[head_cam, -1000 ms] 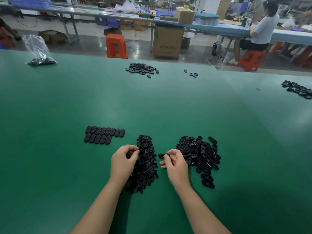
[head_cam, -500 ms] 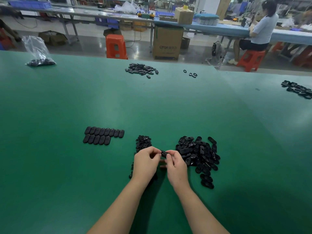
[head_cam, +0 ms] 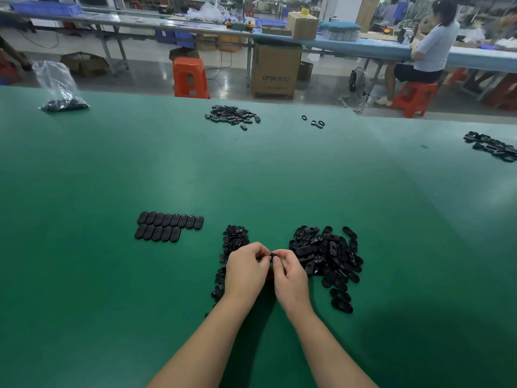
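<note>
A: Finger state?
B: Both curled. The left hand (head_cam: 246, 271) and right hand (head_cam: 291, 278) meet fingertip to fingertip, pinching one small black plastic piece (head_cam: 272, 254) between them.
A: Where's the piece?
B: Over the green table mat (head_cam: 112, 275), between the heap of small black clips (head_cam: 235, 239) partly under the left hand and the heap of black oval plastic shells (head_cam: 330, 256) just beside the right hand. It's mostly hidden by fingers, so I can't tell the shape.
A: Anything else nearby?
B: Two neat rows of black oval caps (head_cam: 167, 226) further left, apart from both heaps.
</note>
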Demonstrator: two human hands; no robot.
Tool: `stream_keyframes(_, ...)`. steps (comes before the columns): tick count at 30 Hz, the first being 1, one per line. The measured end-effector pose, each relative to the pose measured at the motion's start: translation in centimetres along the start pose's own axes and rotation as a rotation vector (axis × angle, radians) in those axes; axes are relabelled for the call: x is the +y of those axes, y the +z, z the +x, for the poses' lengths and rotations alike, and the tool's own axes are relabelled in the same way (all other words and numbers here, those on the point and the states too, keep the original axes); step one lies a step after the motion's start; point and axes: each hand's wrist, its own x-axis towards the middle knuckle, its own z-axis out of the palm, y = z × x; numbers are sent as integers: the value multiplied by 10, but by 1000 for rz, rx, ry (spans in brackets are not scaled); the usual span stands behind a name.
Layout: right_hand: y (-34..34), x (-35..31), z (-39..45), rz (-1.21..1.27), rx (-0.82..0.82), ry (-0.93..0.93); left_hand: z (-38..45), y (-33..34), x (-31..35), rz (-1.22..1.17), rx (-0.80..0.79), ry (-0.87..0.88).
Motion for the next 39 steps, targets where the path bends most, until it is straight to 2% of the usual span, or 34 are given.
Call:
stream_keyframes(16,-2,-3,-1,24,9,2,11,-2,0,82,6,-30)
stream_keyframes(30,-2,-4,-2,77,-51,20,19,-15,1,59,-134,22)
stream_keyframes(39,-3,-6,-2,68,-106,-4,20,-19,-4,-33,-188,-45)
